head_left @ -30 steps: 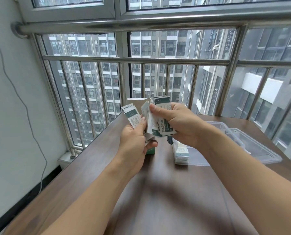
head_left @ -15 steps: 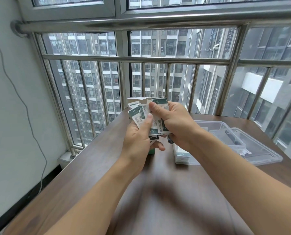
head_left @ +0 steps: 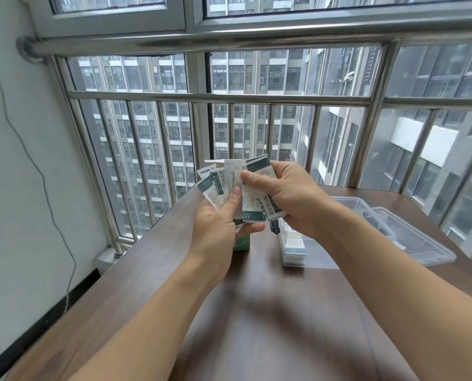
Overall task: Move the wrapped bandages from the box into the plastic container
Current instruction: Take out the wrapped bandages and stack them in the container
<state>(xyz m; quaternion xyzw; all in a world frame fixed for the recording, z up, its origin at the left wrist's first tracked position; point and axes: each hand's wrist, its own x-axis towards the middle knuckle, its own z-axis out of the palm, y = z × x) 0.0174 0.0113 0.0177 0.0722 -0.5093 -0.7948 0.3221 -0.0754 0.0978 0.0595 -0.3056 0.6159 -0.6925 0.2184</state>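
Bandages (head_left: 252, 195) fanned loose, clamped between left hand (head_left: 218, 226) and right hand (head_left: 290, 196); loose grip risked dropping some short of container (head_left: 410, 243).

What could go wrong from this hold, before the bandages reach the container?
1. The wrapped bandages are fanned loosely between the left hand and right hand, pinned mostly by thumbs; one could slip out onto the table.
2. The plastic container lies partly hidden under the right forearm, so lowering that arm might nudge it or its stack.
3. The green box stands just below the left hand and could be knocked over.
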